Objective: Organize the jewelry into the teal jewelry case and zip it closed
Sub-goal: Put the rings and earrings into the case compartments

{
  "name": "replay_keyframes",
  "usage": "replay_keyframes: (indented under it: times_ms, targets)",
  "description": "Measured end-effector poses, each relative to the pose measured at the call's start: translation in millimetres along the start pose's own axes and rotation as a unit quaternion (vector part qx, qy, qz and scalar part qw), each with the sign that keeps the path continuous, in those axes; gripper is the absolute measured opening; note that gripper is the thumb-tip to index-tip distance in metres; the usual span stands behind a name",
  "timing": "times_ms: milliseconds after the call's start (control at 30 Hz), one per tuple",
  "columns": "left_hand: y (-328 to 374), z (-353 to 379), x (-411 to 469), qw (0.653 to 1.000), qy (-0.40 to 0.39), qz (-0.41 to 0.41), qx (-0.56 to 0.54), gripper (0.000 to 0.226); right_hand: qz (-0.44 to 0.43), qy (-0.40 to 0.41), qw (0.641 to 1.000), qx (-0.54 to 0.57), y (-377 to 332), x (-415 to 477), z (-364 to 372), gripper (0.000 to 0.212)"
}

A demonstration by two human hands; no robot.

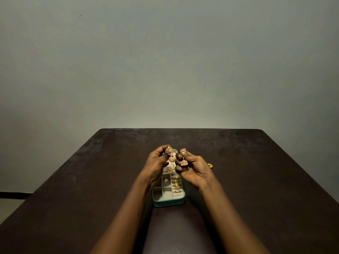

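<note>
The teal jewelry case [167, 202] lies open on the dark table, its cream compartments facing up and its lid partly hidden behind my hands. Several gold rings [176, 184] fill the right-hand slots. Above the case, my left hand [157, 165] pinches a gold bell-shaped drop earring [171, 155] by its top. Just to its right, my right hand [193, 169] pinches the matching earring [183, 158], so the two dangle side by side.
A small gold piece with a green stone [210, 165] lies on the dark brown table [256, 180] just right of my right hand. A grey wall rises behind the table's far edge. A dark strip shows at the far left edge.
</note>
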State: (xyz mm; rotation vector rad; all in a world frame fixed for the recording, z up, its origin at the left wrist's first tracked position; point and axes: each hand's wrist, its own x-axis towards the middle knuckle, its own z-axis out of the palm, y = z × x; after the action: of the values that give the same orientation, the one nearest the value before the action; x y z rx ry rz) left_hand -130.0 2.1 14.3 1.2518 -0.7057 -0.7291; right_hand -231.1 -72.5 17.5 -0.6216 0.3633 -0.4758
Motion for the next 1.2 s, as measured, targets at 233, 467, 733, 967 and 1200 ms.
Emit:
replay_keyframes:
  times_ms: [233, 467, 733, 967, 1200]
  targets:
    - [4, -8, -5, 1.000, -0.026, -0.004, 0.016, 0.030, 0.017, 0.030, 0.998, -0.055, 5, 0, 1, 0.036]
    - [-5, -21, -2, 0.992, -0.027, 0.003, 0.119, 0.018, -0.055, 0.049, 0.982, -0.174, 17, 4, 0, 0.035]
    - [-26, -37, -5, 0.948, 0.064, -0.025, 0.312, 0.015, -0.128, 0.110, 0.874, -0.456, 38, 9, -13, 0.026]
    - [-29, -41, -7, 0.940, 0.033, -0.033, 0.338, 0.020, -0.126, 0.139, 0.797, -0.574, 49, 17, -18, 0.031]
    - [-35, -45, -7, 0.909, 0.033, -0.044, 0.413, 0.005, -0.141, 0.172, 0.735, -0.641, 57, 21, -20, 0.010]
